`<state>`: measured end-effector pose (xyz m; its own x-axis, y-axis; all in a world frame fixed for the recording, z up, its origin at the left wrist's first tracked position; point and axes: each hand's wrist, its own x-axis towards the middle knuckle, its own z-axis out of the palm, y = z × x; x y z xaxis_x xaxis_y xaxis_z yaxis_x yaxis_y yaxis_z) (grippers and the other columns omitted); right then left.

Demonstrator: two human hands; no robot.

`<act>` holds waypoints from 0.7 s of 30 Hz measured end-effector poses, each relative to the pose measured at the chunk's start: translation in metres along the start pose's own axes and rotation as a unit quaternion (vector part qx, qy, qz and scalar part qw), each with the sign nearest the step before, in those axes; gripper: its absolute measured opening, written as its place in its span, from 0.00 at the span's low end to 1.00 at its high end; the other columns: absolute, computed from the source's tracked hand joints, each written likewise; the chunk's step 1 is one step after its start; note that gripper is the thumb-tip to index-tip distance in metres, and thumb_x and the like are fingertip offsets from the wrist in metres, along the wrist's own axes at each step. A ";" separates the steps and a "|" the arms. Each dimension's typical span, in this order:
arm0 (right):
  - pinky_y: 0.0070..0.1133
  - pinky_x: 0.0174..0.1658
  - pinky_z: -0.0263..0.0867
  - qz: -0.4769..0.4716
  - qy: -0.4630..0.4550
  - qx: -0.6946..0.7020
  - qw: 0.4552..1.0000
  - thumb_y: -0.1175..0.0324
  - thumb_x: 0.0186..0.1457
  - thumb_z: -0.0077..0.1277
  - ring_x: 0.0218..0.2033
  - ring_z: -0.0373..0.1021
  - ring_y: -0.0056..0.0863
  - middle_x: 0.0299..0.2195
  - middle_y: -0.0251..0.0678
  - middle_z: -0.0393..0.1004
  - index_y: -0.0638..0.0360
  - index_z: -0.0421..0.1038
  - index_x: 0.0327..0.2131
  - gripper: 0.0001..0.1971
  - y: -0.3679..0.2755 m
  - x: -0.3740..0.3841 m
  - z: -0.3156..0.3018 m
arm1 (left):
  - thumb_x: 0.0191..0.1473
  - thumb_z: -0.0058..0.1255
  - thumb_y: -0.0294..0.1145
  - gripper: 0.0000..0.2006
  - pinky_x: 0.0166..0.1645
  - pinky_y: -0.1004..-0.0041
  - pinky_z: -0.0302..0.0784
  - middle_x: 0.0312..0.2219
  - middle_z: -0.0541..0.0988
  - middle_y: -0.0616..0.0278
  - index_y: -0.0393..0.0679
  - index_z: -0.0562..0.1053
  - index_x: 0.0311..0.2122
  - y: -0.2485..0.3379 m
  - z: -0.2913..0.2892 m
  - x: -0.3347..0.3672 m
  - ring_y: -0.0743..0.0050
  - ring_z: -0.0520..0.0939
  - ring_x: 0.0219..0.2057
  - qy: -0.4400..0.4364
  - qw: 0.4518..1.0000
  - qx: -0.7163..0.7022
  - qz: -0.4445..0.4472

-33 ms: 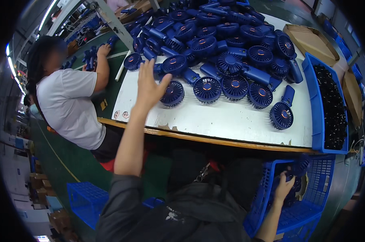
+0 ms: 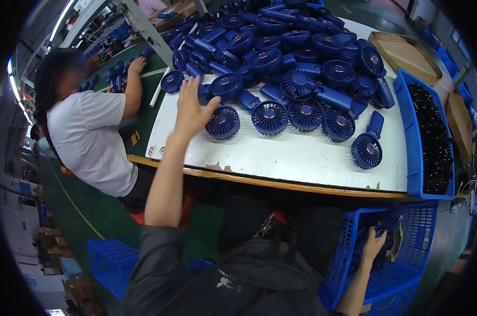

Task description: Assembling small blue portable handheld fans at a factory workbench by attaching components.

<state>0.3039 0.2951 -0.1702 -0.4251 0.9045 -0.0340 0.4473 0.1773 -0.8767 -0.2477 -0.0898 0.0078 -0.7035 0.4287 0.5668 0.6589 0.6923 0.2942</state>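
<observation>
Over the left part of the white table, my left hand (image 2: 190, 109) is raised open, its thumb spread from the fingers. Just right of it lies a dark blue handheld fan (image 2: 222, 122), and another fan (image 2: 171, 81) is by its fingertips. Down at the lower right, my right hand (image 2: 374, 244) reaches into a blue plastic crate (image 2: 418, 247). Its fingers are closed around a handheld fan (image 2: 390, 220), whose round head points up and right. More dark fans lie below that hand, partly hidden in the crate's shadow.
A heap of blue fans (image 2: 296, 39) covers the far side of the table (image 2: 280, 158). At its right edge stands a blue bin (image 2: 415, 142) of small black parts, with a cardboard tray (image 2: 401, 52) behind. A co-worker in a white shirt (image 2: 93, 137) handles fans at the left.
My left hand has shifted very slightly left. My right hand and the fan in it have dipped a little into the crate. The fans on the table lie as before.
</observation>
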 end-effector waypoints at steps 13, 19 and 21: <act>0.31 0.58 0.63 -0.014 0.052 -0.208 0.977 0.70 0.57 0.55 0.52 0.69 0.46 0.52 0.54 0.70 0.71 0.66 0.54 0.24 0.039 0.023 -0.028 | 0.40 0.68 0.32 0.36 0.55 0.68 0.72 0.47 0.75 0.50 0.36 0.66 0.56 0.039 -0.053 0.012 0.59 0.77 0.49 -0.124 0.983 -0.133 -0.039; 0.25 0.53 0.67 -0.063 -0.310 0.235 0.919 0.72 0.56 0.57 0.50 0.70 0.28 0.51 0.40 0.71 0.64 0.62 0.58 0.27 -0.198 -0.065 0.099 | 0.47 0.69 0.36 0.37 0.50 0.70 0.77 0.43 0.78 0.56 0.37 0.62 0.59 0.184 -0.016 -0.118 0.71 0.80 0.41 -0.160 0.650 -0.686 -0.286; 0.25 0.53 0.67 -0.027 -0.367 0.315 0.875 0.73 0.52 0.60 0.50 0.70 0.26 0.50 0.41 0.72 0.65 0.63 0.57 0.29 -0.223 -0.097 0.130 | 0.51 0.66 0.38 0.49 0.50 0.74 0.74 0.47 0.74 0.56 0.38 0.45 0.68 0.217 -0.009 -0.136 0.75 0.75 0.46 -0.104 0.673 -0.698 -0.221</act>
<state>0.1428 0.1178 -0.0333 -0.9265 0.3677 -0.0796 -0.0145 -0.2462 -0.9691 -0.0065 -0.0031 0.0020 -0.8390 0.5331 0.1092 -0.1219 -0.3797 0.9171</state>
